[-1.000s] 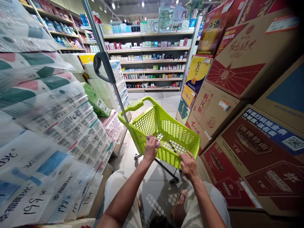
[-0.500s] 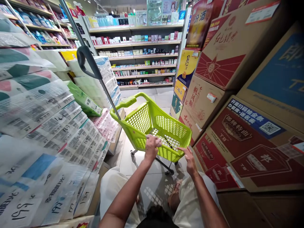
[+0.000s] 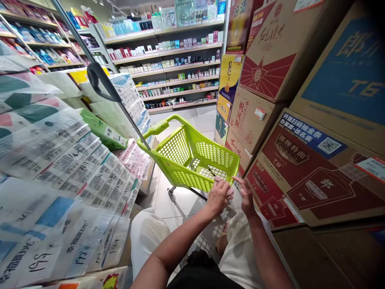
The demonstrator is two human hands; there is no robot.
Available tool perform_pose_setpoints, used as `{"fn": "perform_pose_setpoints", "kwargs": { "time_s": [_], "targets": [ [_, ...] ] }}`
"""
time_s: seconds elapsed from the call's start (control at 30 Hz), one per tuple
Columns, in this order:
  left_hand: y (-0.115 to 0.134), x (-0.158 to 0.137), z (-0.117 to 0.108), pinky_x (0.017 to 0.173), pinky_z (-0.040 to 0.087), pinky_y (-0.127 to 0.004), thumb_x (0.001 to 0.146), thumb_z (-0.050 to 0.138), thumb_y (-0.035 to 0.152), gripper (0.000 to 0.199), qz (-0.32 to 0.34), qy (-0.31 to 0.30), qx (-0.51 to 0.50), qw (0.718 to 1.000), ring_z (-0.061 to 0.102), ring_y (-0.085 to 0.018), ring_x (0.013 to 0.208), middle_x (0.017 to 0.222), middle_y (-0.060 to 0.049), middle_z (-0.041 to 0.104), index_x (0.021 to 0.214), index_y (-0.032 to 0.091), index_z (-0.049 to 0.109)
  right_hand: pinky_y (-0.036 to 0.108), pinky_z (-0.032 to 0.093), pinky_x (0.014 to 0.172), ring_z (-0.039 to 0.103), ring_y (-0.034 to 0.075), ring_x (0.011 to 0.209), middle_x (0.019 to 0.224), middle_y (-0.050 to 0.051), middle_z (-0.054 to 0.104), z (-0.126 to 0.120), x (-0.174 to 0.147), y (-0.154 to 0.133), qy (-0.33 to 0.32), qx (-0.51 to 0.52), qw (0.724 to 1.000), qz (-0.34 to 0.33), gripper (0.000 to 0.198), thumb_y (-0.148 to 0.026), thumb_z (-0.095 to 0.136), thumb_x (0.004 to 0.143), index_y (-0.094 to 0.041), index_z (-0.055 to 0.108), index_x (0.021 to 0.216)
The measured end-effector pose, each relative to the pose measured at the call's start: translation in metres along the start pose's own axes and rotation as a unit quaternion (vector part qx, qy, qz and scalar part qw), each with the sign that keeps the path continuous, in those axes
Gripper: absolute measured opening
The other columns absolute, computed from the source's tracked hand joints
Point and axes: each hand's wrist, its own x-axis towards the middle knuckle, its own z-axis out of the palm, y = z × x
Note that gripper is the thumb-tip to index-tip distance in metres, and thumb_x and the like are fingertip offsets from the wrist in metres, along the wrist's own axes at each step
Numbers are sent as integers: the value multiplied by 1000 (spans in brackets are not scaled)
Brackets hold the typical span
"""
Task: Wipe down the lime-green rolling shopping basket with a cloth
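A lime-green shopping cart (image 3: 204, 151) with perforated walls stands before my knees, its basket showing nothing inside. My left hand (image 3: 219, 196) is closed around a crumpled pink cloth (image 3: 229, 193) and presses it on the cart's near rim, close to the right corner. Beside it, my right hand (image 3: 245, 196) rests its stretched fingertips at that corner, the fingers apart. A grey pole (image 3: 132, 116) with a dark loop grip (image 3: 100, 84) leans over the cart's left end, by the green push handle. Its lower end is hidden.
Plastic-wrapped paper packs (image 3: 75, 156) are piled high on the left. Printed liquor cartons (image 3: 300, 160) form a stack close on the right. Beyond the cart, shelves (image 3: 168, 52) hold small boxes and bottles. Tiled floor (image 3: 198, 114) shows between.
My left hand has slid the pink cloth rightward along the near rim, up beside my right hand. My right hand stays at the corner, shifted slightly. The view has turned a little.
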Motion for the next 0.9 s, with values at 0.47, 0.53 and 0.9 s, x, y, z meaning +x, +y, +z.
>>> {"fn": "perform_pose_setpoints", "kwargs": {
  "time_s": [0.47,0.53,0.9],
  "targets": [
    [-50,7,-35,105,49,-41,71,46,-10,57,-110,146,-4,983,57,-25,116,123,-6,68,111,25,68,51,23,129,57,23,133,125,7,73,26,10,-17,-113,-194,970,-92,50,-24,28,99,-20,63,134],
    [-60,6,-42,107,48,-41,69,46,-11,61,-87,139,-9,986,57,-25,118,125,-6,68,113,26,68,51,21,129,58,23,130,123,8,73,30,11,-22,-112,-224,963,-96,49,-22,29,98,-19,63,134],
    [-122,-4,-101,102,51,-39,72,47,-13,57,-76,188,18,979,60,-24,113,121,-4,70,108,27,69,48,22,127,64,24,114,121,12,74,97,36,-67,-84,-319,939,-97,40,-21,39,99,-15,60,133]
  ]
}}
